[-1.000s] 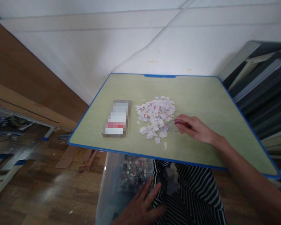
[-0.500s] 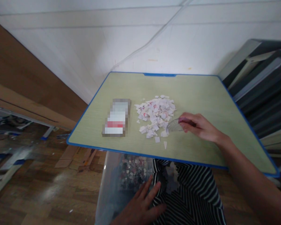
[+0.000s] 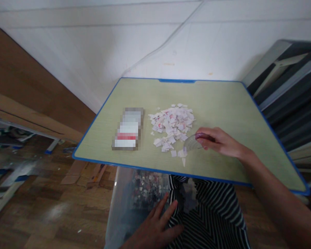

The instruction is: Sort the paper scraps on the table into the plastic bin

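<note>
Clear protractor (image 3: pixel 192 143) is pinched in right hand (image 3: pixel 219 142), fingers closed on its edge, set on desk (image 3: pixel 223 107) at near-right edge of scrap pile (image 3: pixel 172 125). Left hand (image 3: pixel 155 228) is laid flat, open, nothing held, on bin (image 3: pixel 124 207) below desk.

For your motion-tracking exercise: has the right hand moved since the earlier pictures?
Yes. The right hand, holding a clear plastic piece, slid slightly toward the table's near blue edge, beside the paper scrap pile.

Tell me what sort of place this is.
Probably a storeroom or spare classroom, not a tidy workspace. A small school-style desk with a blue rim stands against a bare white wall; more desks or frames are stacked at right, and cardboard and scraps lie on the wooden floor.
</note>
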### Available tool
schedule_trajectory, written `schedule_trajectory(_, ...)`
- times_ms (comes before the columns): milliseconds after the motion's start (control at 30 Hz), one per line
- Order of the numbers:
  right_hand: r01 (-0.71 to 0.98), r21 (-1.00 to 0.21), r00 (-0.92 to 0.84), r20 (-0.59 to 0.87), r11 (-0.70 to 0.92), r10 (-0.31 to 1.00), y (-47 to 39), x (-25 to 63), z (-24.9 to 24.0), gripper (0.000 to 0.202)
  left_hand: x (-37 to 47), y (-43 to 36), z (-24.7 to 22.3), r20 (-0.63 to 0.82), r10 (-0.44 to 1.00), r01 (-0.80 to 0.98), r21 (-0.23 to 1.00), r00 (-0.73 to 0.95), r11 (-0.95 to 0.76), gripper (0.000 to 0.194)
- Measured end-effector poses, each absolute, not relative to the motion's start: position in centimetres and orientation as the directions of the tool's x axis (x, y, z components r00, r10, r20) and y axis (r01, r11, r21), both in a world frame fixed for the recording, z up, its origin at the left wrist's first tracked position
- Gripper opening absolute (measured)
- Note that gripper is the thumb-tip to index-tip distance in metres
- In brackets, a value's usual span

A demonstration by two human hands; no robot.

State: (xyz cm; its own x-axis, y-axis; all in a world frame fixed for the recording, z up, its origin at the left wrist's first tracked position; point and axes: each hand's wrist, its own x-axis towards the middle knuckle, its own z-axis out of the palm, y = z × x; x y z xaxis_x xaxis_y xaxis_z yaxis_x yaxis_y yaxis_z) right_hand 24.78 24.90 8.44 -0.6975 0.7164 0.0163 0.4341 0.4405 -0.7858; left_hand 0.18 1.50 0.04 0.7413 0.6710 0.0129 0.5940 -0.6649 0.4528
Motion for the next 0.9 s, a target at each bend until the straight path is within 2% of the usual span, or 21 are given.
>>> schedule_trajectory(133,0.492,-0.728,-0.603,0.111,0.478,0.79,24.89,24.84,8.49,0.019,0.16,1.46,0.09,-0.028,0.665,0.599,0.463,0.746,-0.653,0.048)
schedule_trajectory(267,0.481,-0.72,-0.647,0.093,0.5,0.757,24.93,24.84,8.55,0.019,0.1,1.3,-0.22,-0.016,0.661,0.588,0.472,0.751,-0.657,0.047)
schedule_trajectory(433,0.574,-0.605,-0.6,0.147,0.551,0.786,24.99,24.93,8.57,0.017,-0.01,1.14,-0.41,-0.016,0.67,0.593,0.481,0.742,-0.646,0.043)
schedule_trajectory(500,0.559,-0.618,-0.61,0.144,0.552,0.779,24.93,25.09,8.63,0.017,0.0,1.13,-0.29,-0.022,0.667,0.594,0.477,0.745,-0.648,0.043)
schedule_trajectory(600,0.48,-0.703,-0.647,0.12,0.524,0.753,24.73,25.23,8.73,0.014,0.05,1.15,-0.17,-0.023,0.66,0.593,0.464,0.751,-0.658,0.049)
schedule_trajectory(733,0.381,-0.805,-0.754,0.014,0.454,0.657,24.43,24.87,8.9,0.012,0.11,1.17,-0.31,0.015,0.67,0.591,0.458,0.742,-0.664,0.053)
schedule_trajectory(833,0.381,-0.791,-0.797,-0.019,0.479,0.603,24.33,24.4,8.95,0.015,0.1,1.19,-0.39,0.016,0.672,0.592,0.457,0.74,-0.663,0.05)
schedule_trajectory(900,0.393,-0.769,-0.768,0.027,0.504,0.64,24.38,24.25,8.87,0.016,0.05,1.18,-0.41,0.009,0.669,0.591,0.461,0.743,-0.662,0.048)
